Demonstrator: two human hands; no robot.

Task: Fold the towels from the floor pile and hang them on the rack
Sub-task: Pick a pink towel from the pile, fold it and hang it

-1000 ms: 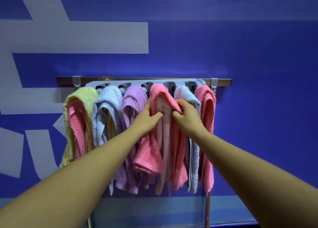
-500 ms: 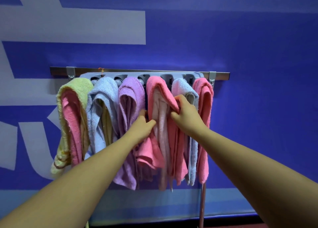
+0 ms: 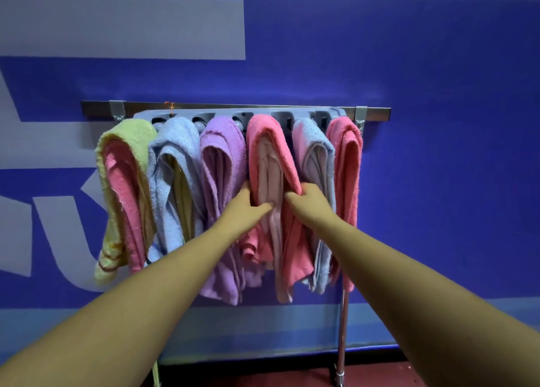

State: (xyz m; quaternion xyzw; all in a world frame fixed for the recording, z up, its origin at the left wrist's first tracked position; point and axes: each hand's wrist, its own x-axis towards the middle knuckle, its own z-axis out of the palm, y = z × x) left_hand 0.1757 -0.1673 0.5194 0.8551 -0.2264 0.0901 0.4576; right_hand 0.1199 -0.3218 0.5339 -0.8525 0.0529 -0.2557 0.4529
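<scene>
Pink towel [image 3: 270, 152] between my two hands, left hand [image 3: 244, 209] gripping its left fold, right hand [image 3: 311, 204] pinching its right edge, I count six towel bunches [image 3: 223, 158] on one grey rack [image 3: 282, 117] above my hands, blue wall [image 3: 438, 65] behind, red floor [image 3: 380, 375] below.

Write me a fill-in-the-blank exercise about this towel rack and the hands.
1. The left hand and right hand both grip the ___ towel hanging fourth from the left.
2. The leftmost towel is ___ on the outside.
3. The purple towel hangs directly ___ of the gripped towel.
4. The rack holds ___ towel bundles.
Missing words: pink; yellow; left; six.
</scene>
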